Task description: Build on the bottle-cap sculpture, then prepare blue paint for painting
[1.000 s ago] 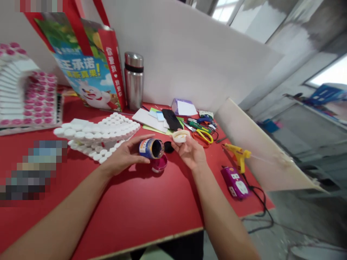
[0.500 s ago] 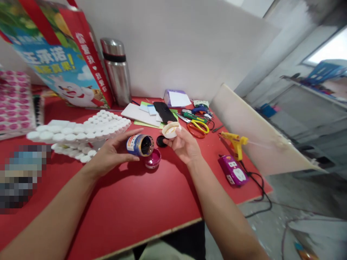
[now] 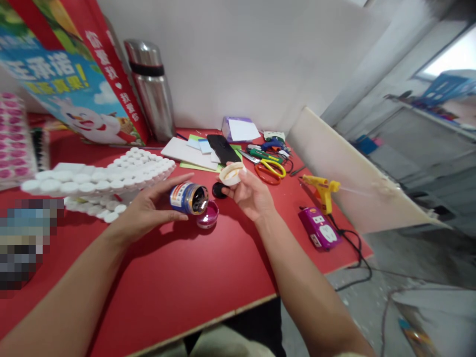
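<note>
My left hand (image 3: 148,206) is closed around a blue jar (image 3: 182,198) with a white label. The jar lies tilted on its side, its open mouth facing right over a small magenta cup (image 3: 207,216) on the table. Dark contents and a shiny edge show at the mouth. Between the fingers of my right hand (image 3: 251,194) is a cream-coloured round lid (image 3: 232,173), its hollow side up with a yellowish mark inside. Just below that lid, a black round cap (image 3: 219,190) sits by my right fingertips; whether they touch it I cannot tell.
White stacked round pieces (image 3: 100,178) stand on the left, before a steel flask (image 3: 150,91) and a printed bag (image 3: 85,84). Scissors (image 3: 269,171), a phone (image 3: 222,148) and papers lie behind. A yellow glue gun (image 3: 322,191) and purple power strip (image 3: 320,228) are right.
The jar's mouth has tipped slightly lower over the magenta cup, and a shiny edge now shows there. The whole view has shifted a little; my right hand still holds the lid.
</note>
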A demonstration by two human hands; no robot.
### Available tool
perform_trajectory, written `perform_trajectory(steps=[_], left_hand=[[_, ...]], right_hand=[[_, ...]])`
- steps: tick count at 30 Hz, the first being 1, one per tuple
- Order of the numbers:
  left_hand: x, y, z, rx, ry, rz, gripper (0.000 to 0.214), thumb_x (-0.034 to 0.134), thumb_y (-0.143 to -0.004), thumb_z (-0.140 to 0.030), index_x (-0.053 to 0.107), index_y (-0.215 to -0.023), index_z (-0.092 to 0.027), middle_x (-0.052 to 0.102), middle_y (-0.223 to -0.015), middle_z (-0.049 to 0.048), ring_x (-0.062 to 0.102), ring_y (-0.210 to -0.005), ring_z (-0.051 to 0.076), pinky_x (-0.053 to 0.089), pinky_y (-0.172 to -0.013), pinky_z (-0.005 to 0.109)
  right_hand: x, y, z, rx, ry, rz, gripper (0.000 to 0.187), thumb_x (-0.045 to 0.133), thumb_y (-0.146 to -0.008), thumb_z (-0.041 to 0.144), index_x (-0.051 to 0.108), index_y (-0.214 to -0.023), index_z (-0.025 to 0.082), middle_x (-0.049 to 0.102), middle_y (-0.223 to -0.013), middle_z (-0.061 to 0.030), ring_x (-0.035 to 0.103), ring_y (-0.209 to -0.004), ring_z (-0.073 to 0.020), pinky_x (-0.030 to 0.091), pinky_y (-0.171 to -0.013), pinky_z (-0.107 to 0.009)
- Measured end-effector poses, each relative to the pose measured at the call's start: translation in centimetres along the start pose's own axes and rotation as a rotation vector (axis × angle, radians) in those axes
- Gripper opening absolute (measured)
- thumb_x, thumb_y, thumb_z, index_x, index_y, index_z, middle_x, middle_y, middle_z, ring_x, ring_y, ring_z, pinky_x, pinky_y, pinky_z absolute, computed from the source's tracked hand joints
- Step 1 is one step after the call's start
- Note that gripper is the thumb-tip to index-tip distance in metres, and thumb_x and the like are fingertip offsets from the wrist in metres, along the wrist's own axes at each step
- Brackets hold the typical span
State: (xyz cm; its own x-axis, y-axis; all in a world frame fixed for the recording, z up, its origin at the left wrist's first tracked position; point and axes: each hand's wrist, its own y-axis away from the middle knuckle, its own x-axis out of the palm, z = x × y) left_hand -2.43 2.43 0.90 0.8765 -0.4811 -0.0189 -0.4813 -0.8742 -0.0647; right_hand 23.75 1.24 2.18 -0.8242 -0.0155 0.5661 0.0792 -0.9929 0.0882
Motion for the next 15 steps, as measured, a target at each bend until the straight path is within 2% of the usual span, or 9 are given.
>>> perform_trajectory(steps=[6, 15], left_hand=[[-0.02, 0.14, -0.22, -0.005, -0.032, 0.021, 0.079, 0.091, -0.072, -0.023, 0.064, -0.143, -0.041, 0.068, -0.143, 0.0033, 0.066, -0.127, 0.033, 0.058, -0.104, 0.040], [-0.03, 0.19, -0.40, 0.014, -0.075, 0.029, 0.082, 0.091, -0.073, -0.027, 0.060, -0.149, -0.033, 0.066, -0.145, 0.0098, 0.067, -0.125, 0.035, 0.060, -0.100, 0.039]], right_hand=[[-0.26, -0.27, -0.24, -0.010, -0.026, -0.006, 0.041, 0.085, -0.074, 0.042, 0.071, -0.108, 0.023, 0.078, -0.100, -0.0026, 0.073, -0.096, -0.0206, 0.057, -0.076, -0.030], [-0.16, -0.25, -0.55, 0.037, -0.073, 0.018, 0.038, 0.084, -0.074, 0.041, 0.071, -0.106, 0.023, 0.078, -0.100, -0.0036, 0.072, -0.095, -0.0222, 0.059, -0.079, -0.034]])
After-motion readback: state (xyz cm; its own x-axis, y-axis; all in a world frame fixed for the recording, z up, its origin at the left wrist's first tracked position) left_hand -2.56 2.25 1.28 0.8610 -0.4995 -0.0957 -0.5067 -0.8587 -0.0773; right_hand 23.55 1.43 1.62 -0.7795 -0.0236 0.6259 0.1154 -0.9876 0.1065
